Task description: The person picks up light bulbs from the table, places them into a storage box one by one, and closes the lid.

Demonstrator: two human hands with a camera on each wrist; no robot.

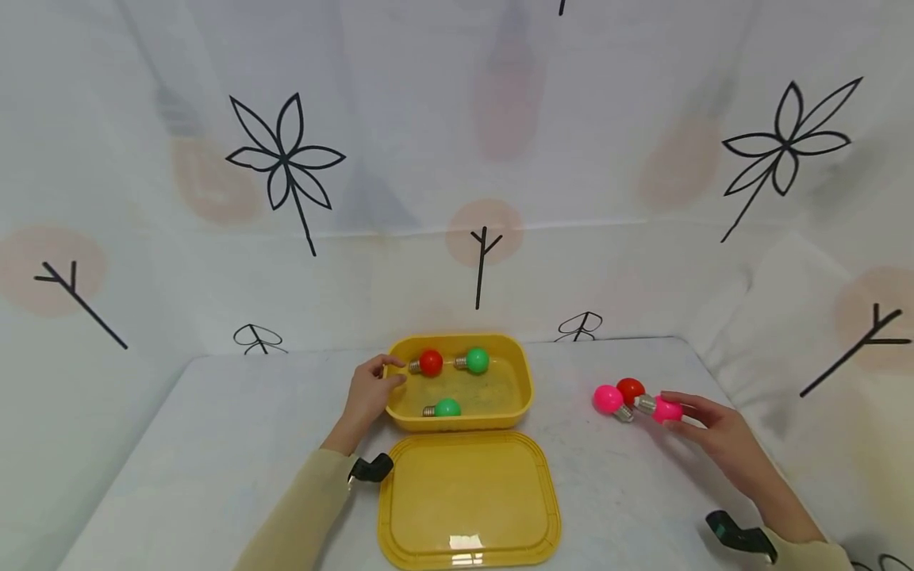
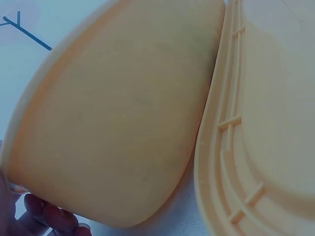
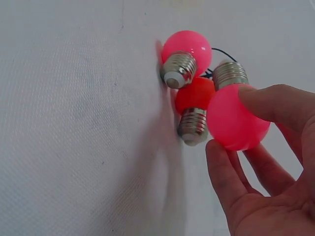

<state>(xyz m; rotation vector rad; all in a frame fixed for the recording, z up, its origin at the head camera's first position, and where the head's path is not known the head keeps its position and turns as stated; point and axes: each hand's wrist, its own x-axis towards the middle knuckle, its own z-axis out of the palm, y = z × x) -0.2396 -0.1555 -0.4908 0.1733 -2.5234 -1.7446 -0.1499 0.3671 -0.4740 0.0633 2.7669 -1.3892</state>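
My right hand (image 1: 714,428) pinches a pink light bulb (image 3: 236,118) by its round globe, with the metal screw base pointing away from the palm. Beside it on the table are another pink bulb (image 1: 608,399) and a red bulb (image 1: 631,389), close together. My left hand (image 1: 371,390) grips the left end of a yellow plastic box (image 1: 530,381) at its rim; in the left wrist view, curled fingers (image 2: 51,216) show at the box's edge. Inside the box lie a red bulb (image 1: 431,362) and two green bulbs, one at the back (image 1: 477,360) and one in front (image 1: 447,408).
A flat yellow lid (image 1: 467,496) with a ridged edge lies right in front of the box. The table (image 1: 214,460) has a white covering, and a white cloth (image 1: 400,277) with drawn leaves and twigs hangs behind and at the sides.
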